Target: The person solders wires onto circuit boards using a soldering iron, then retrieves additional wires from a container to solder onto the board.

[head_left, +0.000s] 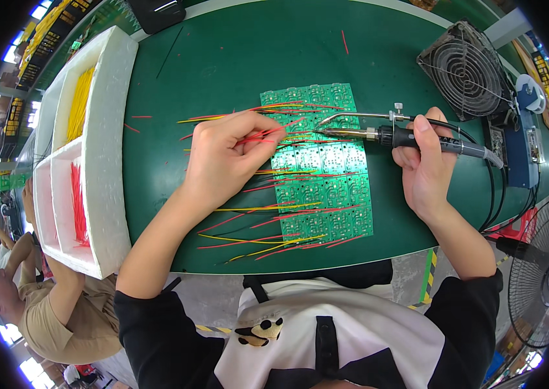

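Observation:
A panel of green circuit boards (324, 188) lies on the green work surface, with several red, yellow and black wires (268, 209) running off its left side. Between the fingertips of my left hand (230, 152) are pinched several red wires (263, 137), their ends reaching over the panel. My right hand (426, 159) grips a soldering iron (410, 139) by its black handle. A thin curved metal tube (358, 115) is clamped alongside the iron. Both the iron's tip and the tube's end meet at the board, close to the wire ends; exact contact is too small to tell.
At the left stands a white foam box (109, 149) with yellow wires (80, 104) and red wires (77, 204) in compartments. A fan with a round grille (465, 71) and a blue unit (522, 149) stand at the right, with black cables (498, 194). Another person (60, 318) sits at left.

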A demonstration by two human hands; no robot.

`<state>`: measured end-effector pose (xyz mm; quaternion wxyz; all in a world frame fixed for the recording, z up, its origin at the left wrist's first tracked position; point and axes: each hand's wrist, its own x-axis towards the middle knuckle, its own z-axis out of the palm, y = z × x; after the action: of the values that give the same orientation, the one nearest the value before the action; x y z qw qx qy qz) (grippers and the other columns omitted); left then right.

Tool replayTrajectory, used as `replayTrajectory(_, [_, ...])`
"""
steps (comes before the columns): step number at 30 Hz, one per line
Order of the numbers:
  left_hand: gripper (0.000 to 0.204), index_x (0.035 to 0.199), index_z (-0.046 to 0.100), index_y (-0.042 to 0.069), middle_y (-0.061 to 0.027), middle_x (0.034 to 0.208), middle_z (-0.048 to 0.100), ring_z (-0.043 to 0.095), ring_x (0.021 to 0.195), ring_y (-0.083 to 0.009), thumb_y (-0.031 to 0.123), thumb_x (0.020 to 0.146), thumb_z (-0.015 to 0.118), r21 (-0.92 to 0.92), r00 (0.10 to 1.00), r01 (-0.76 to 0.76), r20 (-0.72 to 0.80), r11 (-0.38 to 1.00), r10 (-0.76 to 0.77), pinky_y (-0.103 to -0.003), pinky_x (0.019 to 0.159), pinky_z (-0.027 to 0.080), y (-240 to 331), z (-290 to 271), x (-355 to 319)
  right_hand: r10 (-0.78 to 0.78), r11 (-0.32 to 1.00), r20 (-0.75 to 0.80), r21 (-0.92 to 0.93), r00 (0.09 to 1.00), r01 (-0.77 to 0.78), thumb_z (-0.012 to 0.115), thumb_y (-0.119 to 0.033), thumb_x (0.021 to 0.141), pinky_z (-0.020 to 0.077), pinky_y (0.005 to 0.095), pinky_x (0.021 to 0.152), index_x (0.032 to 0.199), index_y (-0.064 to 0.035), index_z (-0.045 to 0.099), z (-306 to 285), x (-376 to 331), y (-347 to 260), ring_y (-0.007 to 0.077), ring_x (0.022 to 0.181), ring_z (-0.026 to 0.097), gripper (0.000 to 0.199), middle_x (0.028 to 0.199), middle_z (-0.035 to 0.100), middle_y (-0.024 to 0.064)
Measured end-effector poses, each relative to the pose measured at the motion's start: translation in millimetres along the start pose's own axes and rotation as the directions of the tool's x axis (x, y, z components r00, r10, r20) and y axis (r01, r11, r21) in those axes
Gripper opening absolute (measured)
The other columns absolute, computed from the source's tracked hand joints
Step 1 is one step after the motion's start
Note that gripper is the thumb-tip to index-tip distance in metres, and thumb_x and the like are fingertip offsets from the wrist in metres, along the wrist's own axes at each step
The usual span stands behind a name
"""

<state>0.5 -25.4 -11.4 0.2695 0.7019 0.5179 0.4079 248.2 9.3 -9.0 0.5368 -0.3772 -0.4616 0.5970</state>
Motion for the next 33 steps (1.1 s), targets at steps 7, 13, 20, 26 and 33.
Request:
replayTrajectory(7, [0.006,0.078,0.064,0.000,-0.0056,0.066,0.062,0.053,0.052,-0.0065,-0.001,0.073,0.064,-0.030,0.998,0.050,-0.035,0.998,-0.051,-0.020,0.048,0.042,-3,1,-1,-0.033,0.999,0.015,-0.024,0.999,0.033,0.047,-0.017,0.091,0.0185,0.0217,0.041,0.072,-0.0135,0.028,-1,0,3,0.0025,0.041,0.021,0.027,0.050,0.029,-0.0048])
replayTrajectory(13, [0.006,0.078,0.064,0.000,-0.0052,0.064,0.061,0.052,0.050,-0.0059,-0.001,0.072,0.064,-0.013,0.999,0.027,-0.036,1.000,-0.028,-0.020,0.047,0.041,-1,4,-2,-0.120,0.990,0.055,-0.066,0.991,0.124,0.049,-0.015,0.089,0.0195,0.0210,0.040,0.071,-0.0130,0.028,-2,-4,3,0.0022,0.041,0.022,0.027,0.050,0.030,-0.0046])
replayTrajectory(20, [0.006,0.077,0.064,0.001,-0.0049,0.064,0.059,0.050,0.049,-0.0070,0.000,0.072,0.064,0.016,0.999,0.027,-0.017,1.000,-0.027,-0.021,0.047,0.041,3,3,5,-0.126,0.992,-0.015,0.008,0.992,0.127,0.047,-0.015,0.090,0.0189,0.0212,0.040,0.072,-0.0136,0.028,-5,0,1,0.0024,0.040,0.022,0.026,0.049,0.030,-0.0046])
replayTrajectory(26, [0.007,0.079,0.065,0.005,-0.0081,0.072,0.063,0.062,0.061,-0.0146,0.006,0.073,0.067,0.107,0.994,-0.100,-0.038,0.989,0.104,-0.025,0.057,0.051,-2,-12,-2,-0.047,0.986,-0.082,0.155,0.996,0.059,0.048,-0.009,0.088,0.0243,0.0161,0.043,0.074,-0.0150,0.031,6,-4,-6,0.0020,0.054,0.029,0.023,0.066,0.032,-0.0041])
replayTrajectory(33, [0.008,0.077,0.058,0.003,-0.0109,0.065,0.058,0.058,0.059,-0.0266,0.009,0.074,0.063,0.002,0.956,-0.284,-0.072,0.959,0.283,-0.034,0.054,0.046,3,5,-4,-0.052,0.994,-0.241,0.076,0.969,0.072,0.047,-0.019,0.093,0.0205,0.0186,0.046,0.089,-0.0105,0.047,-26,-17,-6,0.0014,0.047,0.022,0.009,0.058,0.024,-0.0061])
